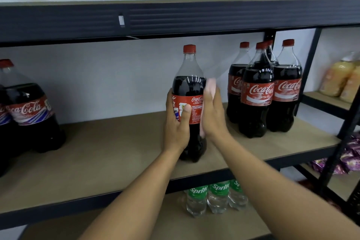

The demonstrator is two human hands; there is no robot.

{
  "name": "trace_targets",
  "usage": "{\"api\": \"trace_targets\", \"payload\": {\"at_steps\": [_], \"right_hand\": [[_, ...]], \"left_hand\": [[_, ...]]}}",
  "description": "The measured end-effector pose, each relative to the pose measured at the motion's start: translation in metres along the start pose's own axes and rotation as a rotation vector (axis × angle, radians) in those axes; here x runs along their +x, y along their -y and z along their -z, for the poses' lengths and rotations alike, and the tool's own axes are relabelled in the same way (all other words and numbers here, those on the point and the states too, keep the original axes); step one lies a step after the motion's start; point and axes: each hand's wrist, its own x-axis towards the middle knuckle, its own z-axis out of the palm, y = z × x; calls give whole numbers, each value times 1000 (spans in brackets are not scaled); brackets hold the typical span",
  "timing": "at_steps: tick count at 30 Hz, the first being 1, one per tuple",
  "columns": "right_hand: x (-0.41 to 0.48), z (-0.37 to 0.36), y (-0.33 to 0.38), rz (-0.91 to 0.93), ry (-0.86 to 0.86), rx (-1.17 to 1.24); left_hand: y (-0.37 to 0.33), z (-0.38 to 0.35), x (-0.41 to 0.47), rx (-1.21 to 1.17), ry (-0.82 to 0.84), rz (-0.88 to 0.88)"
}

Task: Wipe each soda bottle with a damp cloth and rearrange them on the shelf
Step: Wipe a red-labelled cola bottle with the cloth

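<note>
Your left hand [177, 122] grips the cola bottle [190, 84] at its red label: thumb across the front, fingers curled round the far side. Your right hand [212, 111] lies flat along the bottle's 3 o'clock side with fingers straight and together, holding nothing that can be made out. Its fingertips are motion-blurred, so contact there is unclear.

The bottle is upright with its red cap on, base on the shelf board [109, 142] near the front edge, mid-shelf.

- 3 o'clock of it, apart: cluster of cola bottles [257, 93], upright and packed close.
- 9 o'clock, well apart: two more cola bottles [29, 115] at the frame edge.
- 6 o'clock, shelf below: three Sprite bottles [216, 195] side by side.
- Far 3 o'clock, next rack: yellow packs [339, 82], with purple packs [350, 154] lower down.
</note>
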Motion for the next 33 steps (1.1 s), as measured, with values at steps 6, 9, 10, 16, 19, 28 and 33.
{"api": "trace_targets", "payload": {"at_steps": [6,9,10,16,19,28,33], "right_hand": [[48,-1,61,231,21,-68],[38,-2,42,197,-1,-66],[32,-2,31,168,-11,-52],[-30,-3,-34,-65,-46,66],[-43,-5,-47,-75,-45,91],[35,2,43,155,11,-42],[34,0,31,181,6,-53]], "left_hand": [[1,-2,0,-13,14,45],[1,-1,-1,13,-2,28],[1,-1,-1,24,-5,20],[1,-2,-1,68,-20,7],[1,-3,0,70,-6,17],[5,-6,-3,-8,-14,53],[3,-1,-2,-35,65,83]]}}
